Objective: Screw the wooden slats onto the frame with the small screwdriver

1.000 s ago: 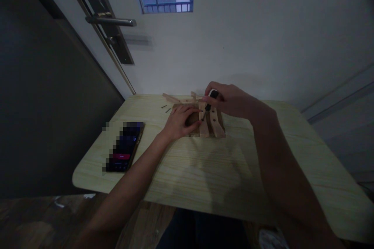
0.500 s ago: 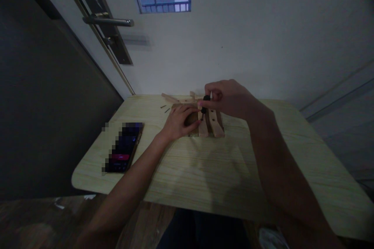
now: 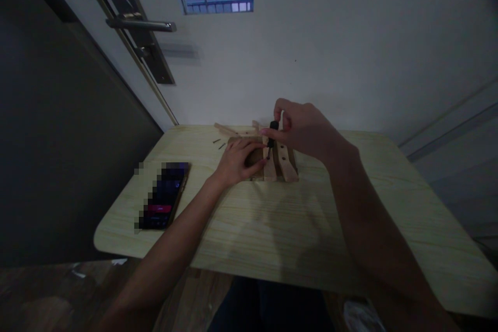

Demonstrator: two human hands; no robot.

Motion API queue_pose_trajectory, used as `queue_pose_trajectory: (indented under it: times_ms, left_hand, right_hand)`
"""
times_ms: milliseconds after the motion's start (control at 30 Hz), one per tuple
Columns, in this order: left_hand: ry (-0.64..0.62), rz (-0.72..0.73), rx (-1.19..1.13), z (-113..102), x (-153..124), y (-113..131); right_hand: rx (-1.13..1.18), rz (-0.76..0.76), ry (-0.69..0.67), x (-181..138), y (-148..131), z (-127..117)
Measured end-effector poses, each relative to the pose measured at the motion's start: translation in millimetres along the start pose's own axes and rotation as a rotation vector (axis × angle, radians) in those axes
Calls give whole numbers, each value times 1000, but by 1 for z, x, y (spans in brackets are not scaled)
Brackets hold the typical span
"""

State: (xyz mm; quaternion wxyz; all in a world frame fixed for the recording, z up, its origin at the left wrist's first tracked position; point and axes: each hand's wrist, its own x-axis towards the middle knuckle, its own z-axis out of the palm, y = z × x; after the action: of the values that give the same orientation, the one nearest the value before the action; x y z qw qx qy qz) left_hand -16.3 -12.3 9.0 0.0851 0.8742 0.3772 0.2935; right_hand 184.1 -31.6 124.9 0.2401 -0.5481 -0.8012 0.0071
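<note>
My right hand (image 3: 301, 127) is closed around the black handle of a screwdriver (image 3: 273, 129), which stands steeply with its tip at a hole in a pale wooden strip (image 3: 270, 171). My left hand (image 3: 237, 161) lies over the left side of the wooden assembly, thumb and fingertips pressed against that strip and gripping it. A second pale strip (image 3: 287, 167) with dark holes runs alongside on the right. Beneath them is a darker wooden base (image 3: 253, 156), partly covered by my left hand. Whether a screw sits under the tip is too small to tell.
Two loose screws (image 3: 219, 143) lie left of the assembly, near another thin wood strip (image 3: 225, 128). A phone (image 3: 165, 197) rests on the left of the light wooden table (image 3: 233, 228). Behind rises a white door with a metal handle (image 3: 143, 25).
My right hand has shifted slightly on the screwdriver, its index finger now raised higher at the handle's top. The left hand keeps its place on the wood. The camera view moved a little.
</note>
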Motion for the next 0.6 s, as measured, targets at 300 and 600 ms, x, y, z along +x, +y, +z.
queue_pose_trajectory:
  times_ms: [300,600]
  left_hand:
    - [-10,-4,-2,0,0,-2]
    - [-4,-8,8,-1,-2,-3]
  right_hand:
    - [172,-178,-59,2,10,-8]
    - [169,-194,-147,3,17,-12]
